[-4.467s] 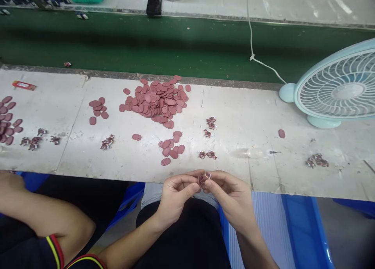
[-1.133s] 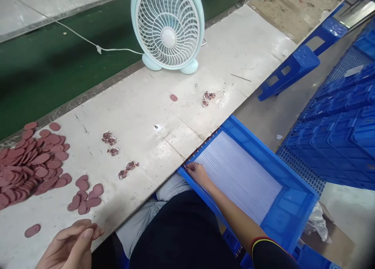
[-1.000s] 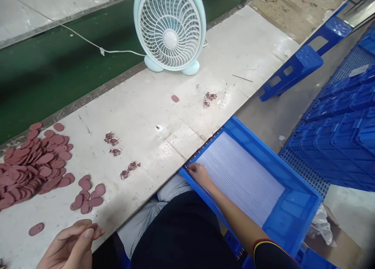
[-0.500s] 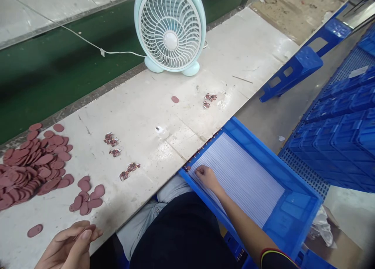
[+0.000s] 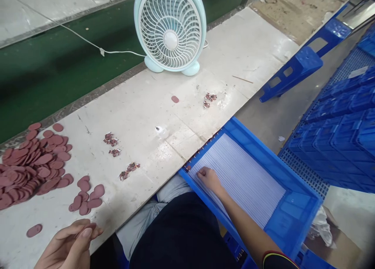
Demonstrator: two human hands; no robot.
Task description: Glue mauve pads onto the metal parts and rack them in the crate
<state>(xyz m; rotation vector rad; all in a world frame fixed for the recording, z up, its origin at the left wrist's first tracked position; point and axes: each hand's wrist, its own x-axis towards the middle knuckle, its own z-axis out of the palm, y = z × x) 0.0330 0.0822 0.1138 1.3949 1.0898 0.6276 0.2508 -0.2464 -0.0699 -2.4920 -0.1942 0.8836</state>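
Note:
My left hand [image 5: 72, 243], low at the table's near edge, pinches a reddish-brown oval disc [image 5: 91, 225] between thumb and fingers. A small group of similar oval discs [image 5: 84, 196] lies just beyond it, and one single disc [image 5: 34, 230] lies to its left. My right hand [image 5: 209, 178] is closed above the ribbed white sheet [image 5: 243, 179] inside a blue plastic crate [image 5: 301, 206]. What its fingertips hold, if anything, is hidden. Close to those fingertips, a small reddish-brown piece [image 5: 188, 168] sits at the crate's corner, in line with several small parts along the crate's edge.
A large pile of discs [image 5: 32, 167] covers the table's left end. Small clusters of dark red parts [image 5: 129, 170] and a small white bottle [image 5: 161, 131] lie mid-table. A pale blue fan [image 5: 170, 34] stands behind. Blue stools [image 5: 304, 63] and stacked blue crates [image 5: 345, 124] are at right.
My right hand has shifted slightly right, away from the crate's corner, and the small piece there shows more clearly. My left hand stays almost still with its disc.

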